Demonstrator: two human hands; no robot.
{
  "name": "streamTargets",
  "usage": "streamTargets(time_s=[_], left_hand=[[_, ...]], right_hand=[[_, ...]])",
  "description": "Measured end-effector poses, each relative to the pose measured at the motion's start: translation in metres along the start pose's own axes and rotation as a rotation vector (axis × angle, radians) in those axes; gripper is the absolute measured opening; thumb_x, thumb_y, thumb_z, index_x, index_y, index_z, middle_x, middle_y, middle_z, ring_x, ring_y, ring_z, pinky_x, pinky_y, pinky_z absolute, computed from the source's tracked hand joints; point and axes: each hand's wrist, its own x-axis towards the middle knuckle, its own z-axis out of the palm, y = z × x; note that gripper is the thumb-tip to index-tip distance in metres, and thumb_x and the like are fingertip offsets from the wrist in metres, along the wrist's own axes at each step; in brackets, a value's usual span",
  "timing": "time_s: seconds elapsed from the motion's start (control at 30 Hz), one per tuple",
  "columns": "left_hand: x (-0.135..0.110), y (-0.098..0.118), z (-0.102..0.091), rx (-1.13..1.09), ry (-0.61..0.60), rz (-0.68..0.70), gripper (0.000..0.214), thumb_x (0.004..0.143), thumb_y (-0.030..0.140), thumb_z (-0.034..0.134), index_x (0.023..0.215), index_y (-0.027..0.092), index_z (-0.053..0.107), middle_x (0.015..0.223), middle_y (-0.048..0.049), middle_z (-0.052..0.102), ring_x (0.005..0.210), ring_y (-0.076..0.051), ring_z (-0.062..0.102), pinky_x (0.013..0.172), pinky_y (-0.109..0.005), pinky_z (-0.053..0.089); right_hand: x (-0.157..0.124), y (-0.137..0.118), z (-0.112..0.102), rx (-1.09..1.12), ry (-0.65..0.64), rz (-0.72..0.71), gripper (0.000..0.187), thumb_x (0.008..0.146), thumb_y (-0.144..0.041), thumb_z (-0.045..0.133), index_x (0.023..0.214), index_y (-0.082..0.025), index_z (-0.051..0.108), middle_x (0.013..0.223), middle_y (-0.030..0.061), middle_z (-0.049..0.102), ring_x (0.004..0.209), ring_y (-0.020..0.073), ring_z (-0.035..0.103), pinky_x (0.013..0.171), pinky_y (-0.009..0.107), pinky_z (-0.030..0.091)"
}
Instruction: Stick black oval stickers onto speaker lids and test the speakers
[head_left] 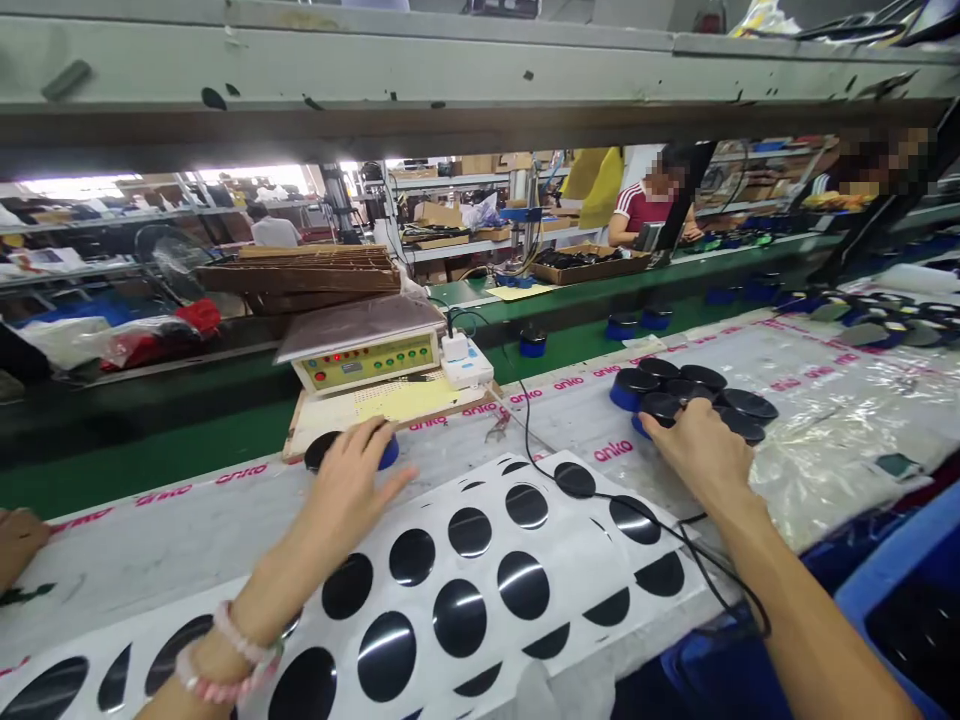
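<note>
My left hand, a beaded bracelet on its wrist, reaches over a round piece with a black top. Its fingers are stretched and the thumb stands apart. A blue rim shows right of the fingertips; whether it belongs to the same piece I cannot tell. At the right, my right hand has its fingers bent over a round black-topped blue piece at the front of a cluster of similar pieces. Between my arms lie white sheets carrying rows of glossy black discs.
A thin black cable crosses the sheets. Behind stands a control box with a lit red light, beside a white power strip. More round pieces sit on the green conveyor. Another person's hand is at the left edge; a grey beam spans overhead.
</note>
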Motion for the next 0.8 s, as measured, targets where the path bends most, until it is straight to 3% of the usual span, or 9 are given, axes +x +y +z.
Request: streamTargets(time_s=[0.13, 0.2, 0.27, 0.33, 0.47, 0.57, 0.67, 0.73, 0.8], left_hand=[[-0.046, 0.064, -0.023, -0.538, -0.128, -0.05, 0.033, 0.095, 0.04, 0.041, 0.123, 0.03, 0.055, 0.136, -0.007, 0.049, 0.121, -0.024, 0.053, 0.096, -0.04, 0.049], [-0.055, 0.092, -0.014, -0.795, -0.221, -0.147, 0.044, 0.095, 0.043, 0.04, 0.139, 0.035, 0.039, 0.15, -0.0084, 0.032, 0.126, -0.025, 0.049, 0.09, -0.038, 0.053], [-0.05, 0.105, 0.007, -0.852, -0.243, -0.221, 0.059, 0.093, 0.05, 0.042, 0.146, 0.033, 0.022, 0.157, -0.0118, 0.012, 0.129, -0.027, 0.046, 0.091, -0.038, 0.052], [-0.039, 0.102, 0.027, -0.811, -0.194, -0.291, 0.055, 0.093, 0.053, 0.039, 0.14, 0.025, 0.033, 0.156, -0.0163, 0.006, 0.12, -0.025, 0.054, 0.093, -0.038, 0.05], [-0.01, 0.071, 0.034, -0.706, -0.117, -0.3, 0.036, 0.093, 0.043, 0.043, 0.114, 0.016, 0.052, 0.126, -0.0146, 0.048, 0.108, -0.025, 0.057, 0.098, -0.045, 0.044], [0.011, 0.057, 0.027, -0.652, -0.059, -0.259, 0.037, 0.086, 0.033, 0.054, 0.118, 0.016, 0.051, 0.126, -0.0135, 0.047, 0.123, -0.03, 0.043, 0.107, -0.052, 0.03], [0.035, 0.055, 0.032, -0.679, -0.056, -0.226, 0.055, 0.072, 0.025, 0.069, 0.124, 0.019, 0.051, 0.139, -0.0126, 0.04, 0.135, -0.034, 0.026, 0.113, -0.053, 0.016], [0.05, 0.056, 0.039, -0.754, -0.104, -0.222, 0.062, 0.059, 0.022, 0.079, 0.117, 0.02, 0.058, 0.134, -0.0117, 0.047, 0.132, -0.036, 0.031, 0.112, -0.052, 0.018], [0.06, 0.056, 0.042, -0.856, -0.158, -0.244, 0.054, 0.049, 0.02, 0.084, 0.1, 0.018, 0.066, 0.115, -0.0106, 0.061, 0.121, -0.036, 0.045, 0.11, -0.05, 0.027]], right_hand=[[-0.033, -0.017, -0.029, 0.146, -0.017, -0.108, 0.031, 0.08, -0.046, 0.057, 0.073, -0.025, 0.035, 0.081, 0.0098, 0.067, 0.063, 0.0212, 0.06, 0.062, 0.032, 0.042], [-0.06, -0.034, -0.032, 0.252, -0.047, -0.282, 0.034, 0.082, -0.048, 0.052, 0.069, -0.025, 0.03, 0.077, 0.0027, 0.064, 0.055, 0.0141, 0.053, 0.059, 0.028, 0.04], [-0.088, -0.056, -0.022, 0.344, -0.148, -0.509, 0.034, 0.081, -0.051, 0.053, 0.071, -0.026, 0.033, 0.069, -0.0005, 0.06, 0.052, 0.0145, 0.05, 0.055, 0.028, 0.037], [-0.111, -0.075, -0.002, 0.377, -0.271, -0.658, 0.032, 0.079, -0.049, 0.056, 0.07, -0.025, 0.036, 0.061, -0.003, 0.055, 0.051, 0.0156, 0.051, 0.051, 0.027, 0.035], [-0.131, -0.093, 0.024, 0.391, -0.379, -0.782, 0.032, 0.083, -0.043, 0.054, 0.067, -0.025, 0.034, 0.055, -0.0052, 0.051, 0.047, 0.0146, 0.051, 0.047, 0.026, 0.031], [-0.131, -0.093, 0.017, 0.424, -0.366, -0.815, 0.028, 0.087, -0.042, 0.05, 0.07, -0.024, 0.038, 0.058, -0.0037, 0.053, 0.049, 0.0153, 0.052, 0.049, 0.027, 0.033], [-0.129, -0.09, 0.002, 0.502, -0.351, -0.869, 0.022, 0.093, -0.039, 0.04, 0.085, -0.021, 0.05, 0.078, 0.0017, 0.061, 0.068, 0.0167, 0.059, 0.062, 0.029, 0.044], [-0.128, -0.085, -0.005, 0.564, -0.354, -0.903, 0.027, 0.097, -0.037, 0.034, 0.101, -0.02, 0.054, 0.092, 0.0044, 0.062, 0.082, 0.0167, 0.061, 0.073, 0.03, 0.048], [-0.128, -0.076, -0.011, 0.635, -0.336, -0.909, 0.03, 0.099, -0.036, 0.033, 0.11, -0.021, 0.056, 0.097, 0.0055, 0.062, 0.088, 0.0168, 0.061, 0.076, 0.03, 0.049]])
